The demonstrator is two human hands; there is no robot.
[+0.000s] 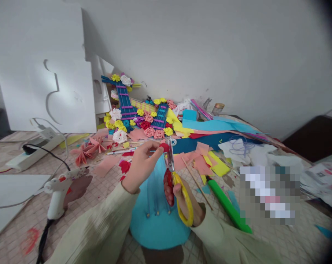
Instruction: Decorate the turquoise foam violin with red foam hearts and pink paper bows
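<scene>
My left hand (144, 161) pinches a small piece of red paper (164, 147) between thumb and fingertips. Right beside it are the blades of a pair of scissors (170, 156), pointing up and away from me. My right hand (184, 200) is closed round the scissors' handles, one loop yellow and the other red. Whether the blades touch the paper I cannot tell. Under both hands lies a light-blue guitar-shaped piece (160, 234) with several thin strings running along it, partly hidden by my hands.
A white glue gun (57, 194) and a power strip (35, 148) are at left. Paper flowers (120, 136) and decorated blue paper guitars (124, 101) stand at the back. A green marker (228, 205), a wooden stick (197, 183) and paper scraps (201, 161) lie to the right.
</scene>
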